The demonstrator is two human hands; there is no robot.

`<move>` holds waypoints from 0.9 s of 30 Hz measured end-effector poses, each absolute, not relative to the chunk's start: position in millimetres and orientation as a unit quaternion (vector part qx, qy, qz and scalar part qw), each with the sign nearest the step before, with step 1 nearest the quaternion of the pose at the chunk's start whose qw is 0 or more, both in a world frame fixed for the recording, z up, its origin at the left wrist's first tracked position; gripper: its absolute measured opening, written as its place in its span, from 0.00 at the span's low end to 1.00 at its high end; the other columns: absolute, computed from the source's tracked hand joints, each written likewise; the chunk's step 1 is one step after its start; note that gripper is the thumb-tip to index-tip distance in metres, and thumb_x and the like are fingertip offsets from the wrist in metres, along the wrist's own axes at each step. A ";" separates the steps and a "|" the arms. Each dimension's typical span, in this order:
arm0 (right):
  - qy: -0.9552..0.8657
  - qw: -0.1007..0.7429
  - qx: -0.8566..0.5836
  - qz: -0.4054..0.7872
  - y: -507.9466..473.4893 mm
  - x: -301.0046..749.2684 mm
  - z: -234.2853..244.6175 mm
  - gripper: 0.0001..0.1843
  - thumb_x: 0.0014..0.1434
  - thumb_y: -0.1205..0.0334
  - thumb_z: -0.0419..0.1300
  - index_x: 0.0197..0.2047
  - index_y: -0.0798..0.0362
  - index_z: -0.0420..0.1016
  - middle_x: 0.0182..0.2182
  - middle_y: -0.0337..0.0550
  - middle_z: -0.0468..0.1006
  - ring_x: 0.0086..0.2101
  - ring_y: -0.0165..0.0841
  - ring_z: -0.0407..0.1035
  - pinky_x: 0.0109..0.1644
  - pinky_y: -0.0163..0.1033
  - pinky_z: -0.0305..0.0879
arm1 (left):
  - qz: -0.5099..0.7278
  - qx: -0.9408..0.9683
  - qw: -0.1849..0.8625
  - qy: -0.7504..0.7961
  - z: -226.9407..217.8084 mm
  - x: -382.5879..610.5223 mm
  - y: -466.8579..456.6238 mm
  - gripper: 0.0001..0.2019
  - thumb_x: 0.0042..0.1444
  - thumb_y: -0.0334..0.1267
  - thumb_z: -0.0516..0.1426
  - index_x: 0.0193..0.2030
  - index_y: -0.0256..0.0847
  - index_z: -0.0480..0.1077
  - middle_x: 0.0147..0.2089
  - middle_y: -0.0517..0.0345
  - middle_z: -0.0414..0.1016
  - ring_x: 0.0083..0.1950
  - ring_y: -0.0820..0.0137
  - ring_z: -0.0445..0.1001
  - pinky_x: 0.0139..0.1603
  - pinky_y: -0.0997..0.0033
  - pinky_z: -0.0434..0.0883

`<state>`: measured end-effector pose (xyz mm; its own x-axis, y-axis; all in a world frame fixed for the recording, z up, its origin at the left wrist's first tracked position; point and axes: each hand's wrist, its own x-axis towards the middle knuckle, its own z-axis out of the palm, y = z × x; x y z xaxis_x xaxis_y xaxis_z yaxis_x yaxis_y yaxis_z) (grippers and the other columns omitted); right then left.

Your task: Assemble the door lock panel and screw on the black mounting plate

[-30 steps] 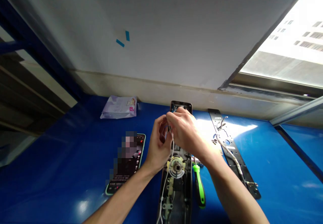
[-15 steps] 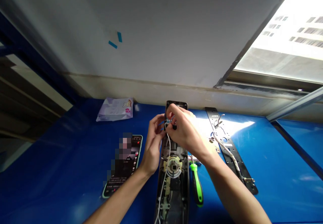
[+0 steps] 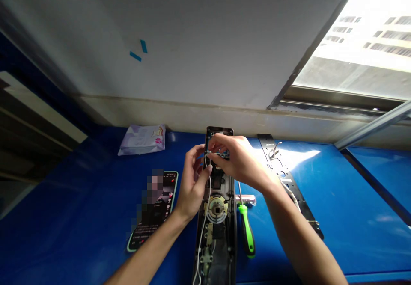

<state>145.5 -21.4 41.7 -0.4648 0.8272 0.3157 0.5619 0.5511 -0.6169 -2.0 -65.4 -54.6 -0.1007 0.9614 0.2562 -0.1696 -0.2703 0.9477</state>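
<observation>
A long, open door lock housing (image 3: 232,229), black inside, lies lengthwise before me, its round spindle hub (image 3: 217,209) showing. At its far end sits a blue circuit board (image 3: 224,152), partly covered by my hands. A thin white cable (image 3: 210,185) runs up the housing's left side to this board. My left hand (image 3: 192,181) grips the housing's left edge, its thumb inside beside the cable. Fingertips of my right hand (image 3: 236,158) are pinched on the cable's small end plug (image 3: 208,152) at the board. The plug's seating is too small to make out.
Right of the housing lie a green-and-black screwdriver (image 3: 247,233), a pinkish cylinder (image 3: 248,200) and a black mounting plate (image 3: 300,200) with a wrapped cable. A phone (image 3: 157,216) and a lilac packet (image 3: 141,140) lie left on the blue table (image 3: 93,199). A wall closes off the back.
My right fingers have shifted slightly and uncover more of the blue board. My left thumb now shows further over the housing's edge. The whole view has moved a little.
</observation>
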 end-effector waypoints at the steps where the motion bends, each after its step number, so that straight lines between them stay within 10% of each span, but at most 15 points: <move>1: -0.826 0.308 -0.420 0.216 -23.7 148.6 45.9 0.06 0.62 0.70 0.66 0.40 0.50 0.76 0.35 0.37 0.84 0.36 0.29 0.78 0.42 0.34 0.69 | 0.624 0.497 0.448 0.403 -54.6 -1.7 -65.4 0.23 0.67 0.43 0.61 0.66 0.48 0.63 0.70 0.49 0.70 0.73 0.57 0.68 0.74 0.53 0.67; 8: -0.794 0.337 -0.468 0.194 -37.7 178.6 54.6 0.02 0.64 0.65 0.62 0.38 0.49 0.76 0.34 0.37 0.83 0.34 0.30 0.77 0.40 0.35 0.70 | 0.611 0.532 0.404 0.425 -56.2 -1.2 -64.6 0.23 0.70 0.44 0.59 0.68 0.47 0.61 0.70 0.46 0.68 0.72 0.56 0.69 0.73 0.51 0.68; 17: -0.767 0.304 -0.529 0.197 -71.3 217.1 25.2 0.03 0.64 0.63 0.61 0.37 0.49 0.73 0.21 0.32 0.76 0.22 0.27 0.67 0.26 0.33 0.59 | 0.536 0.709 0.095 0.448 -26.6 -0.1 -77.4 0.18 0.65 0.30 0.60 0.59 0.50 0.72 0.69 0.51 0.68 0.72 0.53 0.67 0.75 0.41 0.64; 27: -0.830 0.317 -0.430 0.159 -60.4 189.9 21.9 0.07 0.69 0.66 0.60 0.47 0.51 0.79 0.44 0.46 0.83 0.46 0.38 0.75 0.51 0.44 0.72 | 0.535 0.607 0.230 0.541 -54.8 -17.6 -94.5 0.26 0.65 0.41 0.63 0.68 0.48 0.63 0.68 0.45 0.70 0.64 0.56 0.76 0.59 0.52 0.79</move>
<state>189.9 -60.4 21.9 -0.4284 0.8151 0.3899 0.6140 0.5792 -0.5362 -17.6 -94.5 -54.8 -0.1565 0.9025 0.4012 0.4109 -0.3099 0.8574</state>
